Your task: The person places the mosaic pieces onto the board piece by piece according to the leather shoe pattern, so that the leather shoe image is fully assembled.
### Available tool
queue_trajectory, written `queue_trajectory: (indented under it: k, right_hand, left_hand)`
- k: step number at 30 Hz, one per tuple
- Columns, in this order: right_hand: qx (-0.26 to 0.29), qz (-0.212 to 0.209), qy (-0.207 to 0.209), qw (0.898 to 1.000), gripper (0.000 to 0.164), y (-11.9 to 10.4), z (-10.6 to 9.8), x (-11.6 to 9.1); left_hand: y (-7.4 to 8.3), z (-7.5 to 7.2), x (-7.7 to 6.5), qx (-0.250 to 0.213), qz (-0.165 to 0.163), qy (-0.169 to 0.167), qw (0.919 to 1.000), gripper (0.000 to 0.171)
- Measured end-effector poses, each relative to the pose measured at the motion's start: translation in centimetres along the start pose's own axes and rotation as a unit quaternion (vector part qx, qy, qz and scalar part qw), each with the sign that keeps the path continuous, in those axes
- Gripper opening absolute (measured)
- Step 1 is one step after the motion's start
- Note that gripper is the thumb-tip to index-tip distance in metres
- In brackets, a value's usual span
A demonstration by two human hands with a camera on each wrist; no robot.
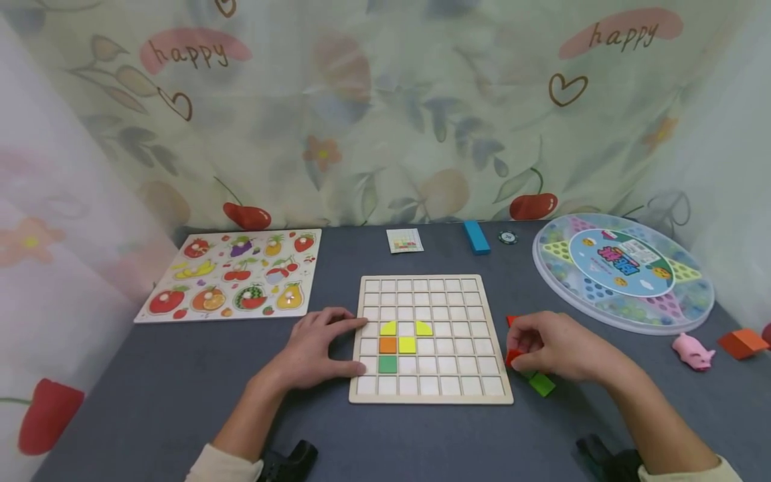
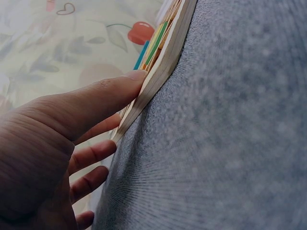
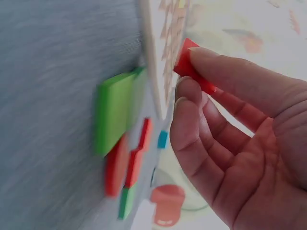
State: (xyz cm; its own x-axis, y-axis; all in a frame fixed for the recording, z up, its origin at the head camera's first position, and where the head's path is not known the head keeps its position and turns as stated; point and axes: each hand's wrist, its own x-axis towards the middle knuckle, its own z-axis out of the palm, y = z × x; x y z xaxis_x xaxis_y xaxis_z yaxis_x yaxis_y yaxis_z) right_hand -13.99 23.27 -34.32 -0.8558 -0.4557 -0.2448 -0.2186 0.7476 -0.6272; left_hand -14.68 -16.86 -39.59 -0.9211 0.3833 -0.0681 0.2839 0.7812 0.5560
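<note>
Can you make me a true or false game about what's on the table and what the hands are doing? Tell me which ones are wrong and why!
1. The right hand is pinching a red piece. True.
2. The left hand is touching the left edge of the wooden grid board. True.
3. Every space on the wooden grid board is filled. False: most of its spaces are bare.
4. The pink pig is near the round game board. True.
5. In the head view, the round game board is left of the wooden grid board. False: it is on the right.
</note>
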Motion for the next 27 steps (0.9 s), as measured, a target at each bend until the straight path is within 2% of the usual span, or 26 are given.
queue_trajectory:
  k: [5,12,19,27]
  right_hand:
    - [0.025,-0.021,0.010,0.999,0.012,-2.0,0.0,1.6]
    - [0.037,-0.038,0.008,0.999,0.015,-5.0,1.4,4.4]
    - [0.058,-0.061,-0.023,0.996,0.012,-7.0,3.1,6.8]
    - [0.027,-0.085,-0.050,0.995,0.014,-8.7,5.2,8.8]
  left_hand:
    - [0.0,0.0,-0.1,0.000,-0.001,0.000,1.0000,0.072]
    - [0.1,0.0,-0.1,-0.002,0.005,0.000,1.0000,0.072]
    - [0.2,0.0,0.0,0.000,0.003,-0.001,1.0000,0.072]
    - [0.1,0.0,-0.1,-0.002,0.005,0.001,1.0000,0.070]
